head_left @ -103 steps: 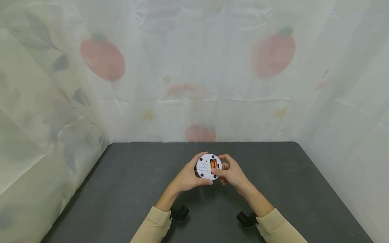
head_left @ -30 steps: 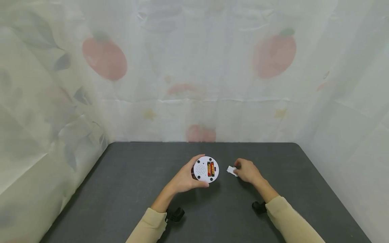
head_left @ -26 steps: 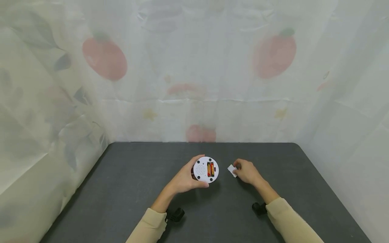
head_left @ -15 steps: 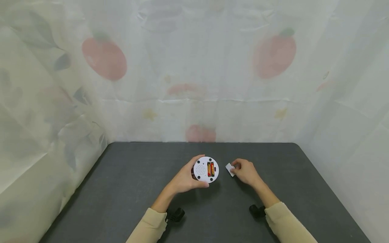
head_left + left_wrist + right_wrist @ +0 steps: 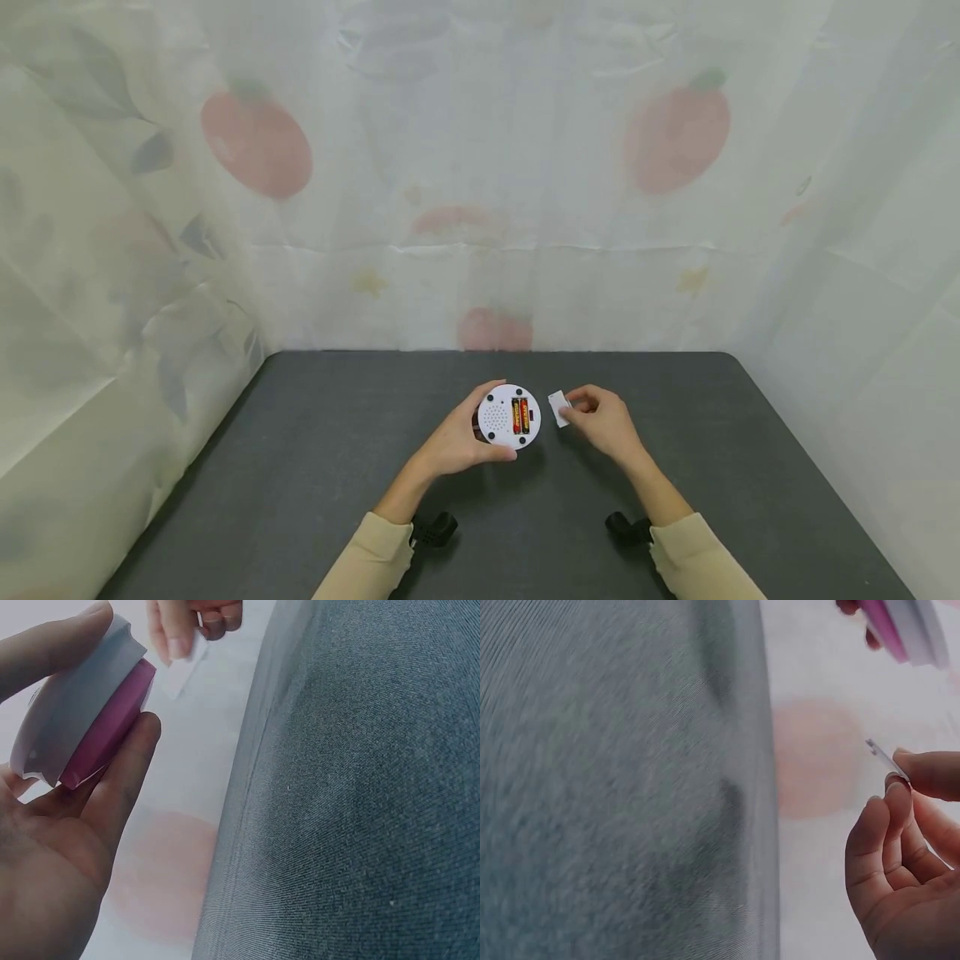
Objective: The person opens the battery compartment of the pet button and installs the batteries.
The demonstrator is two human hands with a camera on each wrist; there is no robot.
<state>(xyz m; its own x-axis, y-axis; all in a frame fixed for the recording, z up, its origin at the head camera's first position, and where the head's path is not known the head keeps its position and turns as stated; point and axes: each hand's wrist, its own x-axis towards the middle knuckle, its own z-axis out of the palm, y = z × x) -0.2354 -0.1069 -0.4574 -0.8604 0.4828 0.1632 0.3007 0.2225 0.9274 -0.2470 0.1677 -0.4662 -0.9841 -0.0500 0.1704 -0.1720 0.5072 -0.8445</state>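
Left grip curls round the round white device, held above mid-bench with its batteries showing. Right grip pinches the small white cover just beside the device's right edge, bare bench all round.

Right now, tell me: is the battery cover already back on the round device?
No: the right hand pinches the cover beside the device, whose batteries show.

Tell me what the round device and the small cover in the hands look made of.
Round device: seemingly hard plastic, matte white underside with moulded speaker holes, and a pink band round its side. Small cover: likely the same white plastic, a thin stiff plate seen edge-on.
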